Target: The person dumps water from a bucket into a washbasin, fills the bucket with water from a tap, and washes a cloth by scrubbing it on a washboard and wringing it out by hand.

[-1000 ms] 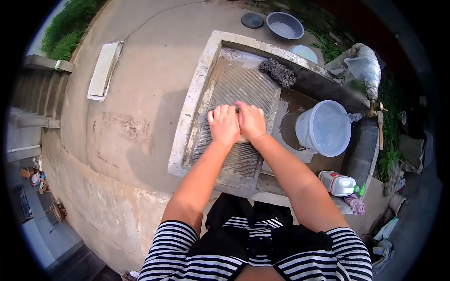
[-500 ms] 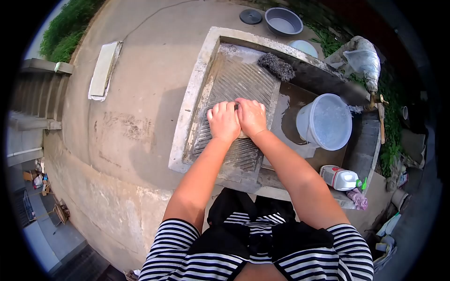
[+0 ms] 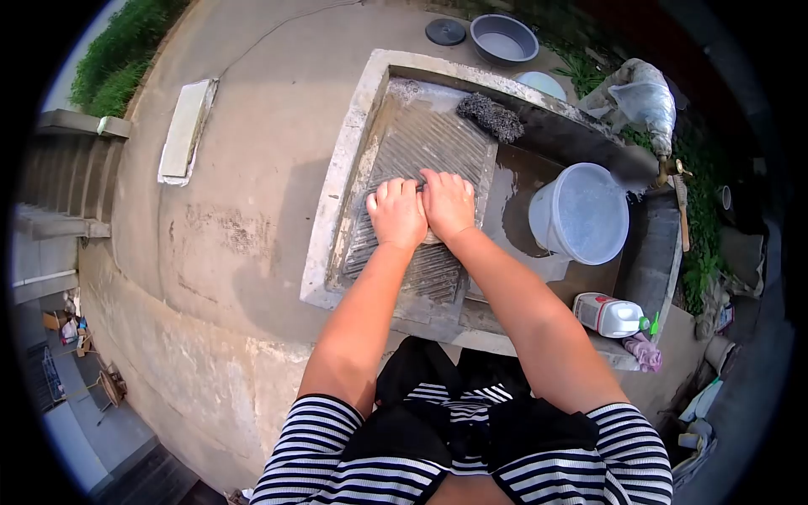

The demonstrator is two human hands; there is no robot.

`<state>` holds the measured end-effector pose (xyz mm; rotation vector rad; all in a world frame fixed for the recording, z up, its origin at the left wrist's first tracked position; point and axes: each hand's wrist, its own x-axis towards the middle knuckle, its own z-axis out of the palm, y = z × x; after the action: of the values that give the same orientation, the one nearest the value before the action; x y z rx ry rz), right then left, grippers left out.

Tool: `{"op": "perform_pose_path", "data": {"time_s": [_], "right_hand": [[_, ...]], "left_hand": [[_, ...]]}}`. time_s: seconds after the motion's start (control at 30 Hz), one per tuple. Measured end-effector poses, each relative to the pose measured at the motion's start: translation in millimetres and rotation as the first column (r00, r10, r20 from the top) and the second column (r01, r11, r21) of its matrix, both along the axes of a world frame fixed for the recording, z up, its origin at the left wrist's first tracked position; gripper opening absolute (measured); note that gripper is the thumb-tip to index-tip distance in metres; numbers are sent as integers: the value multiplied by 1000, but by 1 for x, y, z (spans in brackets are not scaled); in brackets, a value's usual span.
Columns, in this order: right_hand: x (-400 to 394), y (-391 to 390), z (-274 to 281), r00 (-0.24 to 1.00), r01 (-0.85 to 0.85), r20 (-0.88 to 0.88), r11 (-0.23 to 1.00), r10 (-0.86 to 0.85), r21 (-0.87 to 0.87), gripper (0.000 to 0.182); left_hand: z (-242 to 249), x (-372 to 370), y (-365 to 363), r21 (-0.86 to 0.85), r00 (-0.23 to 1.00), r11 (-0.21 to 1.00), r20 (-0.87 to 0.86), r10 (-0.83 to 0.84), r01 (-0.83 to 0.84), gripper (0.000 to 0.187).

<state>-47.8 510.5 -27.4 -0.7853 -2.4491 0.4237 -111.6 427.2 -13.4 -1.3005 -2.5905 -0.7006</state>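
Both fists, left hand (image 3: 396,213) and right hand (image 3: 448,203), have slid slightly farther up the ribbed washboard (image 3: 433,139) since 1 second ago, toward the dark cloth (image 3: 491,116) at its top, knuckles pressed together throughout the push.

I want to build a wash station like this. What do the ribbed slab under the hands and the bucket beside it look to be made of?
The ribbed slab looks like cast concrete or stone: grey, matt, rough, with moulded ridges and a chipped pale rim. The bucket looks like plastic: smooth, whitish, slightly translucent wall. The left hand and right hand press on the slab side by side.
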Motion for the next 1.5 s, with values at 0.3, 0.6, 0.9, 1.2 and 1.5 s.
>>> {"op": "perform_pose_path", "data": {"time_s": [0.3, 0.6, 0.9, 1.2, 1.5], "right_hand": [[26, -16, 3, 973, -153, 135, 963, 186, -223, 19], [44, -15, 10, 968, -120, 177, 950, 176, -287, 25], [116, -30, 49, 939, -130, 241, 901, 246, -413, 37], [153, 22, 57, 785, -265, -200, -26, -587, -964, 28], [133, 45, 102, 642, -483, -421, 89, -640, -871, 27]], "left_hand": [[-13, 24, -27, -156, 994, 987, 109, -32, 48, 12], [-5, 17, -32, -17, 982, 996, 167, -84, 88, 22], [24, 33, -109, -32, 882, 959, 404, -244, 280, 24], [44, -14, -130, 423, 488, 736, 861, -144, -529, 22], [68, -26, -129, 265, -29, 505, 865, -501, -822, 19]]}}
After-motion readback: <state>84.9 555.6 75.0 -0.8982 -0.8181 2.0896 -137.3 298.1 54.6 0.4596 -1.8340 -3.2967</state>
